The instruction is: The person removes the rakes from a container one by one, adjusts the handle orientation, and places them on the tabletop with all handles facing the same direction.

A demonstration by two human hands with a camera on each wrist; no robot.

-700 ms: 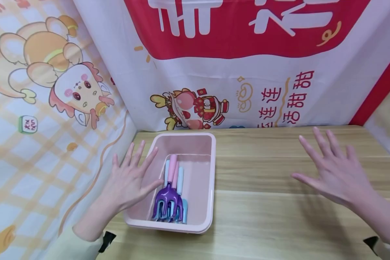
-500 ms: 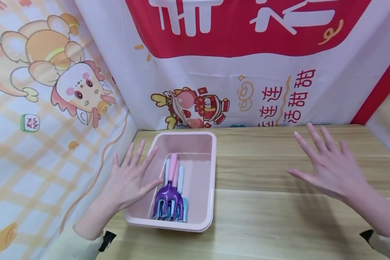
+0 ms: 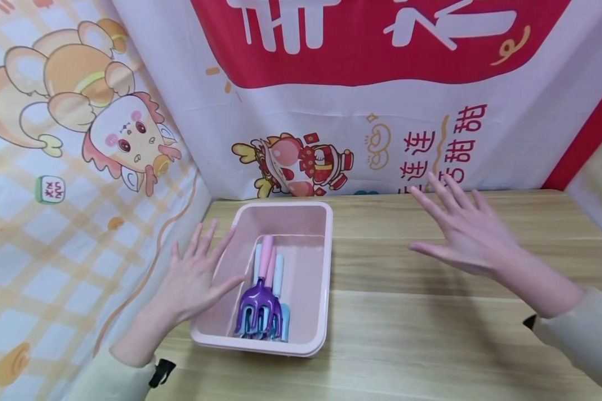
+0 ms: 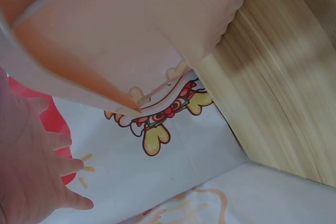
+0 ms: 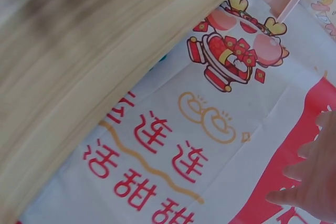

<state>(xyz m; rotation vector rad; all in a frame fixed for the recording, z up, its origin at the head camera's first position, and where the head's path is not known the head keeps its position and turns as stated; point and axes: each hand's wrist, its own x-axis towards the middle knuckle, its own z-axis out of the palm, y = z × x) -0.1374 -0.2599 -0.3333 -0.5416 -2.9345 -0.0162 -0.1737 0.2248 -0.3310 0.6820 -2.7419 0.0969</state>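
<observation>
In the head view a pink plastic bin stands on the wooden table, left of the middle. Inside it lies a bunch of small hand forks: a purple fork with a pink handle on top, and light blue handles beside and under it. My left hand hovers over the bin's left side with fingers spread, its thumb overlapping the bin in this view. My right hand is spread above the table to the right of the bin, holding nothing. Both hands also show at the edges of their wrist views.
The wooden table ends at a white and red printed cloth hanging at the back. Another printed cloth with an orange check pattern rises close along the left side, near my left arm.
My right hand has moved left and slightly up, toward the bin, with its fingers still spread. The left hand has shifted only a little to the left. Bin and forks keep their places.
</observation>
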